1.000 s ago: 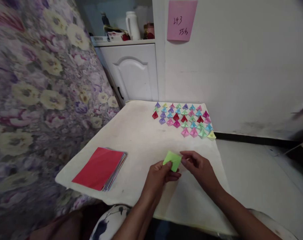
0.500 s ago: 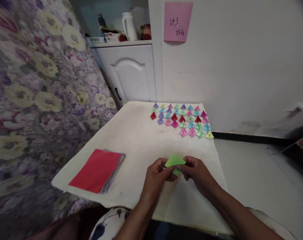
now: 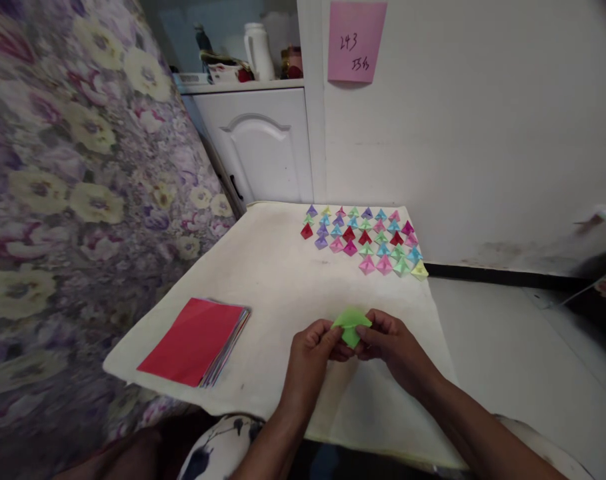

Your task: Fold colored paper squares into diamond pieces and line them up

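Note:
A small piece of folded green paper [image 3: 351, 319] is held between my two hands over the near part of the table. My left hand [image 3: 317, 341] pinches its left side, the thumb lying on the near face. On the right side, my right hand [image 3: 387, 335] grips it the same way, thumb in front and fingers behind. The paper has a wide upper flap and a narrower point below. Rows of small folded paper pieces [image 3: 365, 237] in several colours lie at the table's far right.
A stack of coloured paper with a red sheet on top [image 3: 195, 341] lies at the left of the cloth-covered table [image 3: 277, 267]. A flowered curtain [image 3: 83, 220] hangs along the left side. Behind are a white cabinet [image 3: 263, 150] and a wall bearing a pink note [image 3: 356, 43].
The green paper has tipped so that more of its lower part shows. My right thumb has shifted slightly up on its face, and both hands stay in about the same place.

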`<state>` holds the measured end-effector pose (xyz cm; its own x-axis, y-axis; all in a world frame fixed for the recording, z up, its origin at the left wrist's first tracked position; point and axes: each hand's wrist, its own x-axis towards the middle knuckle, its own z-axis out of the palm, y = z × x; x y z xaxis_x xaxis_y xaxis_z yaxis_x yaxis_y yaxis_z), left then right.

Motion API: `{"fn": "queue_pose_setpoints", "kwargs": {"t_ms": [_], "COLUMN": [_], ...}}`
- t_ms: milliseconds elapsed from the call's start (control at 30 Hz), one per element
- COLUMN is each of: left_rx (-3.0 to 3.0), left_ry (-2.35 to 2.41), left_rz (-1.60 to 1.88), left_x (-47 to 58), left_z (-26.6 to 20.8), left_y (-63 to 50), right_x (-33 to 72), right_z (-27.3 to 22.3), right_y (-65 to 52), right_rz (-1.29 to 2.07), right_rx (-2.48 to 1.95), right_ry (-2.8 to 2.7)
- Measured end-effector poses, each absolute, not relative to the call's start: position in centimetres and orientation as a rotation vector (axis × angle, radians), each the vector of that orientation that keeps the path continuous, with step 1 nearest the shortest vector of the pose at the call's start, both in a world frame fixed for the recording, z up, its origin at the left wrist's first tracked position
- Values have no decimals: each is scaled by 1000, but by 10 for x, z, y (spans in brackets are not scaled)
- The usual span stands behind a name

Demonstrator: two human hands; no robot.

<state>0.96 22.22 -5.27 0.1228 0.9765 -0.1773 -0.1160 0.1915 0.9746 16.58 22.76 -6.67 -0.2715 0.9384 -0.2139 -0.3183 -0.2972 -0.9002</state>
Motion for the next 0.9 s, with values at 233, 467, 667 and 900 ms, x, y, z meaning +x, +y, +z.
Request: {"fn": "queue_pose_setpoints", "kwargs": {"t_ms": [233,467,667,900], "left_rx": [994,984,939,881], "left_ry": [1093,1064,1064,1070], "left_rz": [1023,1017,1023,1028], "left_x": [10,16,16,17], "left_z": [-54,-57,-57,-57], "left_y": [222,221,221,220], "right_x": [165,163,161,162], "right_z": [-64,-64,-65,-66], "right_y": [228,225,225,226], "right_rz": [1728,1718,1630,1568], "right_rx": [-971,-956,-1027,-1030], "right_ry": [-913,-907,-999,-1019]}}
